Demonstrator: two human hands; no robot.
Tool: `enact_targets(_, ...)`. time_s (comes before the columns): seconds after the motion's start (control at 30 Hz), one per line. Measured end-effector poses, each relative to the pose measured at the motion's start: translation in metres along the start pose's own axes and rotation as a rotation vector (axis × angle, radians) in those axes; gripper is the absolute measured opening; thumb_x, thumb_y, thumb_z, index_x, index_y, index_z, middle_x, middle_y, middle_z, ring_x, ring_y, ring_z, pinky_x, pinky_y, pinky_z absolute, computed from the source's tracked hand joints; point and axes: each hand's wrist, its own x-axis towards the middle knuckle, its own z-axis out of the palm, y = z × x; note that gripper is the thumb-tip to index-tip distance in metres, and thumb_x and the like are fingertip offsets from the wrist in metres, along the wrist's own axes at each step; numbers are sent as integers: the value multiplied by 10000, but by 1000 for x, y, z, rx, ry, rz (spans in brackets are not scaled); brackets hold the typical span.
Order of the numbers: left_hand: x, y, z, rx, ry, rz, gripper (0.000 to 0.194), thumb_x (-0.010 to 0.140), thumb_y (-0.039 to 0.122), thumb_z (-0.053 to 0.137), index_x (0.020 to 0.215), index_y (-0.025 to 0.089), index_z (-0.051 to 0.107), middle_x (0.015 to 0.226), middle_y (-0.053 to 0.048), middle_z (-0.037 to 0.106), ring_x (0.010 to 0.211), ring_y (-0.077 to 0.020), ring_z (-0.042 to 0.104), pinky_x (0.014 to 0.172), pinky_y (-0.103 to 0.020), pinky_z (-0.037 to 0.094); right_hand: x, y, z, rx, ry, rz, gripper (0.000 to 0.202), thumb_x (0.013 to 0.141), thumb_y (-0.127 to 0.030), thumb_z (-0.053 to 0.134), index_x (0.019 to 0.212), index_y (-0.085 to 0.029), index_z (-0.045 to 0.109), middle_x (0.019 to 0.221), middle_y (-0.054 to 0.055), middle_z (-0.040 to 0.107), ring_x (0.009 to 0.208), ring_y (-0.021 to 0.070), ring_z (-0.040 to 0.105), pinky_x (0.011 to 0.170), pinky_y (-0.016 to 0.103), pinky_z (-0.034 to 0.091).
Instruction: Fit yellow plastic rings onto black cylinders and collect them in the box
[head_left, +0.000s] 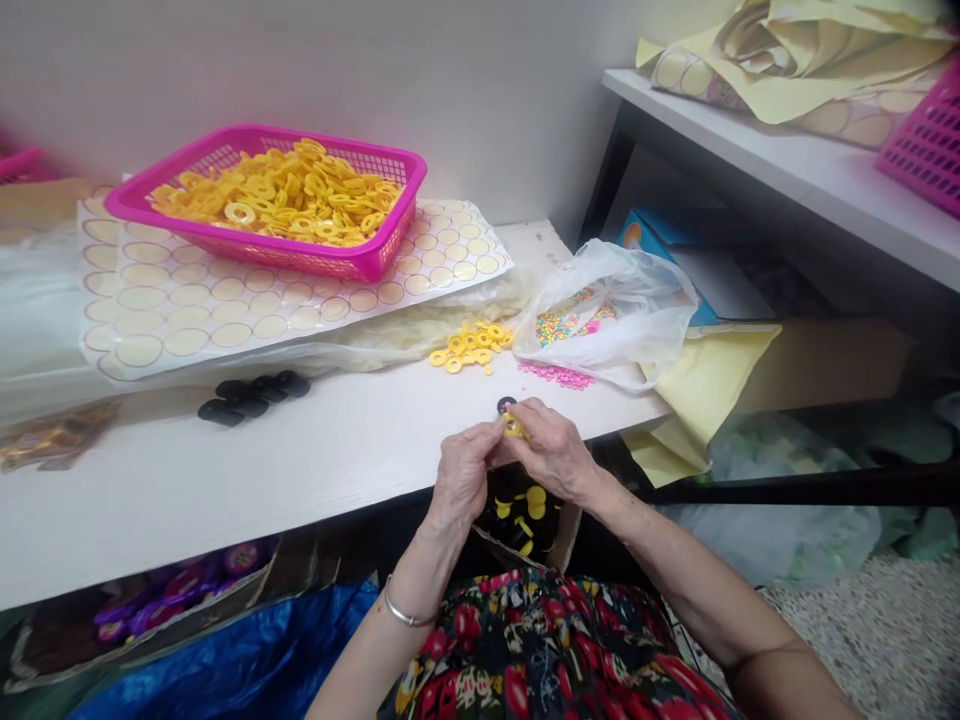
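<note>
Over the front edge of the table, my left hand (466,468) and my right hand (553,448) meet, fingers closed together on a small plastic piece. Its yellow ring-shaped part (513,426) shows between the fingertips, with a round black part (506,405) just beyond. My fingers hide how the two parts join. Past my hands lie a small pile of yellow rings (469,346) and scattered tiny pink pieces (559,375). Beneath my hands, a box (568,537) holds black pieces with yellow parts (535,500).
A pink basket (390,262) of yellow rings rests on sheets of round stickers (262,325). Several black pieces (251,396) lie at the left. A clear bag (637,300) of colourful bits sits near the right edge. A raised white shelf (795,180) stands at the right.
</note>
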Motion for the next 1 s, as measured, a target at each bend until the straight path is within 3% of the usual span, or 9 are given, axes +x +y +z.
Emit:
enact_targets(0.1, 13, 4, -3, 102, 188, 150, 238, 591, 305, 748, 686, 94, 694, 534, 16, 562, 494, -46, 419, 485, -190, 309, 12, 10, 2, 45, -9, 67, 113, 836, -227, 493, 924, -172, 537, 891, 48, 513, 791, 152, 505, 699, 256, 404)
enact_targets(0.17, 23, 5, -5, 146, 251, 164, 248, 564, 290, 750, 704, 94, 688, 542, 18, 564, 496, -53, 431, 482, -194, 314, 20, 16, 3, 20, -57, 106, 85, 831, -251, 513, 863, -178, 542, 892, 36, 499, 765, 139, 499, 690, 250, 396)
enact_targets(0.37, 41, -4, -4, 289, 197, 161, 231, 625, 316, 685, 726, 108, 697, 574, 12, 570, 481, -60, 420, 461, -206, 299, 26, 22, 2, -98, -202, 141, 106, 845, -270, 511, 819, -174, 548, 886, 29, 507, 781, 134, 499, 691, 245, 364)
enact_targets(0.57, 49, -11, 0, 384, 130, 225, 260, 668, 370, 658, 749, 131, 718, 669, -29, 649, 591, -111, 527, 547, -227, 379, 29, 24, 4, -86, -215, 141, 158, 863, -319, 507, 883, -183, 584, 864, 29, 522, 792, 141, 497, 692, 253, 350)
enact_targets(0.77, 53, -12, 0, 479, 169, 276, 188, 683, 321, 633, 665, 143, 690, 663, -19, 634, 623, -123, 543, 580, -232, 397, 26, 35, 13, 389, -114, 196, 129, 819, -281, 564, 876, -179, 621, 798, 2, 516, 769, 126, 509, 695, 246, 387)
enact_targets(0.9, 55, -14, -2, 610, 174, 348, 201, 724, 319, 583, 645, 157, 672, 651, -13, 613, 634, -124, 534, 601, -234, 395, 23, 37, 22, 668, -5, 300, 226, 754, -282, 614, 946, -166, 649, 831, 18, 555, 802, 135, 533, 728, 266, 420)
enact_targets(1.0, 56, -15, -3, 670, 162, 370, 215, 735, 337, 575, 646, 166, 671, 651, -15, 607, 634, -130, 528, 603, -237, 394, 23, 33, 27, 822, 41, 467, 265, 768, -365, 572, 906, -156, 658, 794, 20, 562, 609, 92, 517, 546, 227, 417)
